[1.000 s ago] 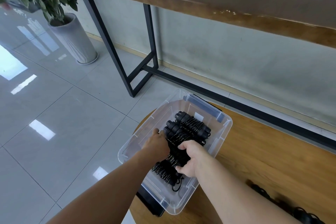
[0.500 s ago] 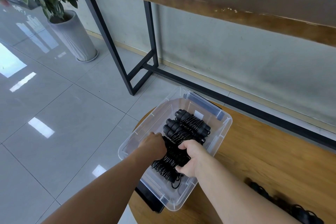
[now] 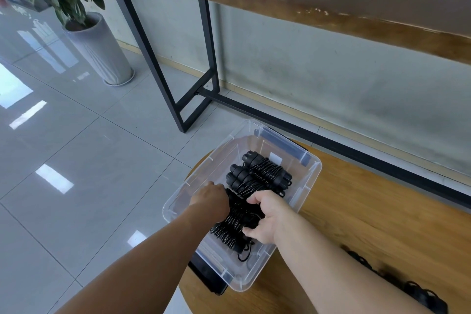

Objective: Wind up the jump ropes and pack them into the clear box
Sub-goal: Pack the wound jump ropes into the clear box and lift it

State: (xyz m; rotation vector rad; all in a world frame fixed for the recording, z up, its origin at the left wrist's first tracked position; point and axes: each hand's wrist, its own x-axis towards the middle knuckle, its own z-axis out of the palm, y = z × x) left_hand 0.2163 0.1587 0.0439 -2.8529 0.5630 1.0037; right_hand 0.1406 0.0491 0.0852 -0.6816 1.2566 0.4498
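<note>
A clear plastic box sits on the left part of a round wooden table. Inside lie several wound black jump ropes with thick handles. Both hands reach into the box and hold one wound rope bundle down among the others. My left hand grips its left end, fingers hidden beneath. My right hand curls round its right side, thumb and fingertips on the coils.
More black jump rope lies on the table at the lower right. A black lid sticks out beneath the box. A black-framed bench stands behind, and a potted plant at the upper left on the tiled floor.
The view has shifted slightly. Both hands have pressed the held bundle a little lower into the box; the grip is the same.
</note>
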